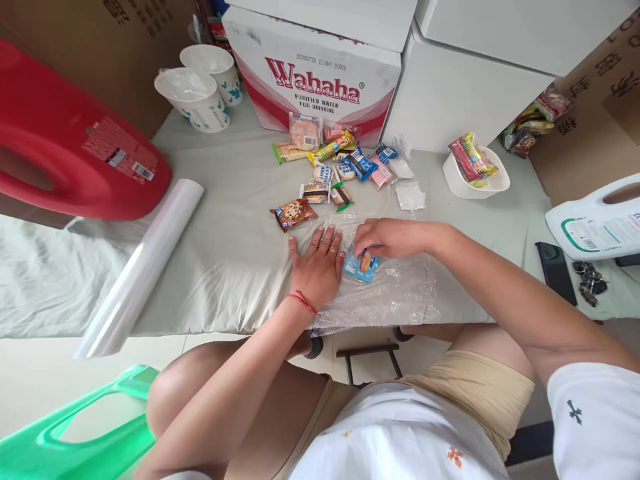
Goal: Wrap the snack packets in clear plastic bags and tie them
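My left hand (317,268) lies flat with fingers spread at the left edge of a sheet of clear plastic film (400,293). On that film is a small light-blue snack packet (361,267) with an orange-brown picture. My right hand (380,239) has its fingers curled down onto the packet's upper edge, pinching it. Just beyond my left fingertips sits a brown cookie packet (294,214). Several wrapped snacks are heaped farther back, among them a dark-blue packet (360,163), a yellow packet (331,148) and a pink packet (381,172).
A roll of film (143,267) lies at the left by a red jug (75,140). Two paper cups (197,100) and a Wahaha carton (320,80) stand behind. At the right are a white bowl (475,185) of snacks, a phone (556,272), keys (590,280) and a white bottle (595,223).
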Demonstrator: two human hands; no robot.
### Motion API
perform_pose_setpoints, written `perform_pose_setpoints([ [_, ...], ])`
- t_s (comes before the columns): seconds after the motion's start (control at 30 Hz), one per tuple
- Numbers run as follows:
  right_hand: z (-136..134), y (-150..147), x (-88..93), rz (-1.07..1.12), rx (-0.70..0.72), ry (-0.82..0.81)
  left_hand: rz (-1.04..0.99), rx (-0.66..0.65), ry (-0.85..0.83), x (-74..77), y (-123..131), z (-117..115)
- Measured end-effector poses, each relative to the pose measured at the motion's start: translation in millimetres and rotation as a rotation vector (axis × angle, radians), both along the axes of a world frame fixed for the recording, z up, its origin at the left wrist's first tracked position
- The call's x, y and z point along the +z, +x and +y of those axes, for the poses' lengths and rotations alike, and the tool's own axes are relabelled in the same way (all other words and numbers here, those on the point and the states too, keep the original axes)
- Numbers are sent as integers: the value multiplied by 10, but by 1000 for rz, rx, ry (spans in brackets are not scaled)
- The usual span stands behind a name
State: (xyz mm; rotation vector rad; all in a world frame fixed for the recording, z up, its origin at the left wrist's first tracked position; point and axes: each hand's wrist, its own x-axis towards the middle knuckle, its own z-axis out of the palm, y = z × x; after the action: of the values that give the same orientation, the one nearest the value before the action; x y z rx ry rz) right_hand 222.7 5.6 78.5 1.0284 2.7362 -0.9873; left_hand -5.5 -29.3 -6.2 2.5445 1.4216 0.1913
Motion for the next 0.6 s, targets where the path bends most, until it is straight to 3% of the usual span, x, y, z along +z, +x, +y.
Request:
perform_pose_setpoints([
  [0.13,62,-96,-173,-130,75,125,-4,-6,-4,6,-19,2],
  [0.33,-164,-6,-205,-223,-112,230,3,0,-8,23,-14,-1],
  [0.43,-280,58,-139,-155,-215,157,-2,-2,-9,27,-11,-3],
  [0.6,-334,169,-24,-44,-373,-127,-17,1,-12,30,-14,-7],
])
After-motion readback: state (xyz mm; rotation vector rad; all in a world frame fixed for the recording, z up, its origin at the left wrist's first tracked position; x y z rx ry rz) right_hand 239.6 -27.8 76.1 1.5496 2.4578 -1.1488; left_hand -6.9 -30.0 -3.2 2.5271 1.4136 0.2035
